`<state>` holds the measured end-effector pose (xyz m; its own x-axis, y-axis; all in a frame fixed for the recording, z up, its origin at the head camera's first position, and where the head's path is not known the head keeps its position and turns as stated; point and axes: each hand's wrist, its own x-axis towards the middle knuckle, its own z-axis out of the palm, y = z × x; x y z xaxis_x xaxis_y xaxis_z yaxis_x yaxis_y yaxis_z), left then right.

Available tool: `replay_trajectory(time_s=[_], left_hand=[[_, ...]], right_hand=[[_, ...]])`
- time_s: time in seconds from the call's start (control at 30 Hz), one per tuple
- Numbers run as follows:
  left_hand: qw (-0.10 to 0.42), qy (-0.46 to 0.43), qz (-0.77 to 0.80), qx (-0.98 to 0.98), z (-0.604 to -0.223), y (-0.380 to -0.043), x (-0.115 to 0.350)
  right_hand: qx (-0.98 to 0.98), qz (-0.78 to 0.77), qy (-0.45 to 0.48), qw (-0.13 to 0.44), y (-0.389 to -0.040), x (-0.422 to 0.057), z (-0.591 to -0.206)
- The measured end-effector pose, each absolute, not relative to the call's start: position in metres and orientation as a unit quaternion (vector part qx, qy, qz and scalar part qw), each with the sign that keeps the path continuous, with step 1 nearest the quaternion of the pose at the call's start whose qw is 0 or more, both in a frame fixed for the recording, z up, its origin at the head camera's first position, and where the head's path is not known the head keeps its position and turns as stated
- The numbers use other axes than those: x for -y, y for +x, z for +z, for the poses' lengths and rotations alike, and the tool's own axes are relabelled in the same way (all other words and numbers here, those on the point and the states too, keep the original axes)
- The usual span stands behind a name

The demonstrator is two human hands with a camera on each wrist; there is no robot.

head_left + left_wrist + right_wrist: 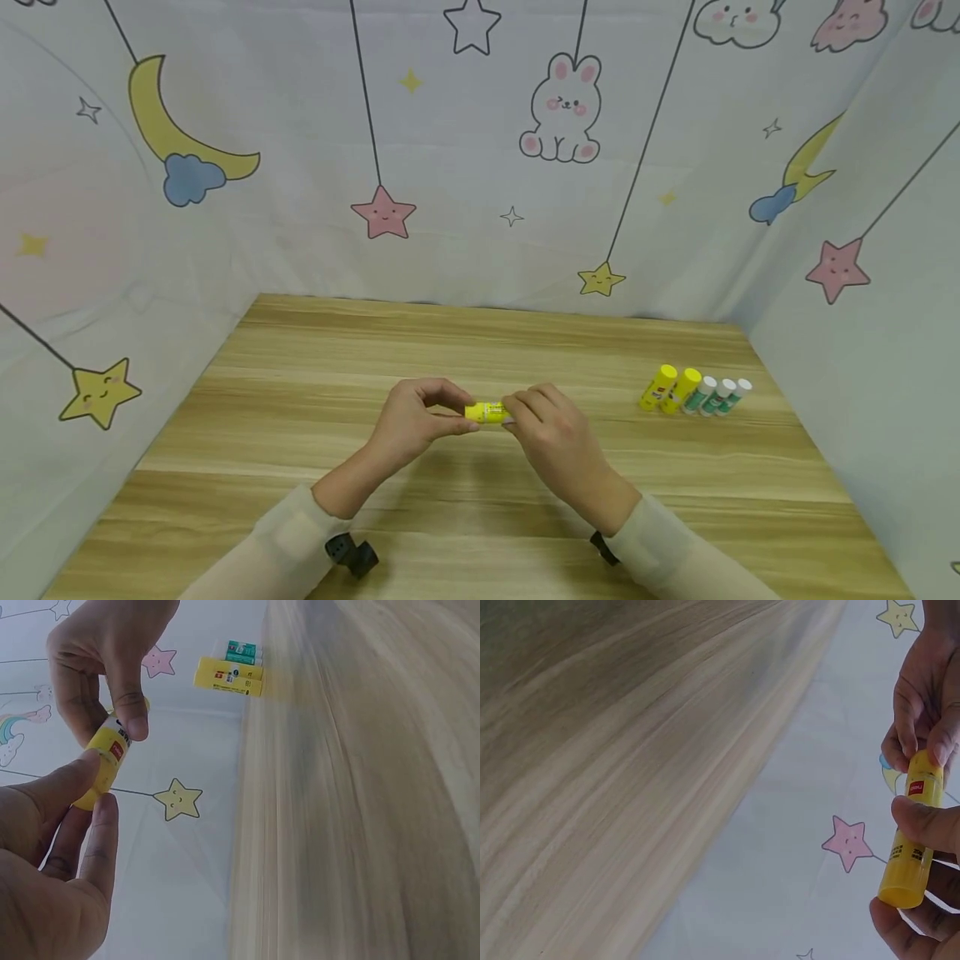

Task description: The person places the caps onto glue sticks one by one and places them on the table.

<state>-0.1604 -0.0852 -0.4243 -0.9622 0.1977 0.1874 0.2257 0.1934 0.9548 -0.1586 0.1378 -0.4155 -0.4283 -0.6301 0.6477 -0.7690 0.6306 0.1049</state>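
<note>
Both hands hold a yellow glue stick [487,412] level above the wooden table, in the middle of the head view. My left hand [411,421] pinches its left end between thumb and fingers, seen close up in the left wrist view, where the left hand [60,862] is at lower left. My right hand [553,433] grips the other end, its fingers covering part of the tube. In the right wrist view the glue stick [911,859] shows a small red label, with the right thumb lying across it.
On the right of the wooden table [315,350] stand two yellow glue sticks [660,387] and three smaller white-and-green ones [724,397] in a row. A white cloth [465,250] printed with stars, moons and a rabbit encloses the table's back and sides.
</note>
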Motion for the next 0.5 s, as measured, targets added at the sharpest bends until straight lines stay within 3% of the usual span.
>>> replay_trajectory(time_s=[0.5], left_hand=[[0.042, -0.137, -0.598, 0.789, -0.434, -0.159, 0.082]], right_hand=[[0.857, 0.140, 0.380, 0.317, -0.159, -0.128, -0.427]])
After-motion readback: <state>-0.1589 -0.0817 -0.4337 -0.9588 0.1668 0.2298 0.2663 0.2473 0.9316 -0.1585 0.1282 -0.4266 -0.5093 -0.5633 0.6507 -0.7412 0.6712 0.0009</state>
